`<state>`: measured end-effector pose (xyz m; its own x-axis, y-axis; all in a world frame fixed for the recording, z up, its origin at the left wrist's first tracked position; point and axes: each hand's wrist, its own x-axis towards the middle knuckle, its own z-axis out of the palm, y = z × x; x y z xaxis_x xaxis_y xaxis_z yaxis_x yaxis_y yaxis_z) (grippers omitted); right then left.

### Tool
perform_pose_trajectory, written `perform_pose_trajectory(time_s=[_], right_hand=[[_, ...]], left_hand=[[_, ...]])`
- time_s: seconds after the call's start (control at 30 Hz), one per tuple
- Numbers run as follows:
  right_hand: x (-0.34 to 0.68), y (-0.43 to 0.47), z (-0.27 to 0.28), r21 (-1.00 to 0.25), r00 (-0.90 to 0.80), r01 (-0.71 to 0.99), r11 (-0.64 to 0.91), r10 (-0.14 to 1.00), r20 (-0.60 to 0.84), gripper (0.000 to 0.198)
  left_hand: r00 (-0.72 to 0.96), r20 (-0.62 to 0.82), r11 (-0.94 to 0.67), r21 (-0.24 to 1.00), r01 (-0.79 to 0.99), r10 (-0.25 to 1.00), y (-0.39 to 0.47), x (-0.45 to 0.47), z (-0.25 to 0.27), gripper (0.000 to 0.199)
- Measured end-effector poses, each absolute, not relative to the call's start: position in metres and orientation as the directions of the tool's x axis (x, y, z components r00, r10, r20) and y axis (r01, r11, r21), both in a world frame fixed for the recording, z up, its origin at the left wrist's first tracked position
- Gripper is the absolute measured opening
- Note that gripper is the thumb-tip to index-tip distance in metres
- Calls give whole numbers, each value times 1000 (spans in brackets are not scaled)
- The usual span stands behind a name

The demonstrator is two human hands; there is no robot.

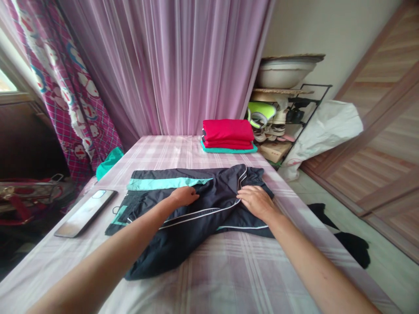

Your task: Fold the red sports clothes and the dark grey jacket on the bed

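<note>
A dark tracksuit garment [203, 218] with white piping and pale teal panels lies partly folded on the checked tablecloth. My left hand [185, 196] is on its middle, beside the teal strip, with fingers curled and pinching the dark fabric. Farther right, my right hand [257, 200] has its fingers closed on a section edged in white piping. Between the two hands the cloth is bunched and slightly raised. One dark section droops toward me at the lower left. My fingertips are partly hidden in the fabric.
A phone [85, 213] lies left of the garment. Folded red clothes [228, 133] on a teal piece [229, 149] sit at the table's far edge. Beyond the right edge are a shoe rack [303, 126], a white bag [330, 131] and dark cloth [350, 246] on the floor.
</note>
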<state>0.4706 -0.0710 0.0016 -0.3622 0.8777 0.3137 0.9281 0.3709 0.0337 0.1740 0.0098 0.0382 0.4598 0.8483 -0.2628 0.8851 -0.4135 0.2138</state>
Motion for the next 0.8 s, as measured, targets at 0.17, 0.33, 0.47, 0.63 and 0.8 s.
perform_pose_trajectory(time_s=[0.17, 0.33, 0.47, 0.63, 0.8], right_hand=[[464, -73, 5, 16, -311, 948, 318, 915, 257, 29], [461, -76, 12, 4, -310, 949, 315, 932, 187, 36], [463, -75, 11, 12, -315, 948, 318, 932, 178, 41], [464, -70, 13, 80, -328, 944, 319, 928, 176, 51], [467, -53, 13, 83, -333, 943, 323, 924, 187, 49]], left_hand=[[465, -237, -421, 214, 881, 853, -1, 171, 39, 28], [553, -167, -473, 358, 805, 816, -22, 143, 59, 31], [702, -403, -512, 487, 708, 588, -42, 102, 74, 47], [633, -529, -495, 397, 773, 565, -60, 62, 91, 31], [652, -472, -546, 359, 757, 593, -60, 40, 115, 25]])
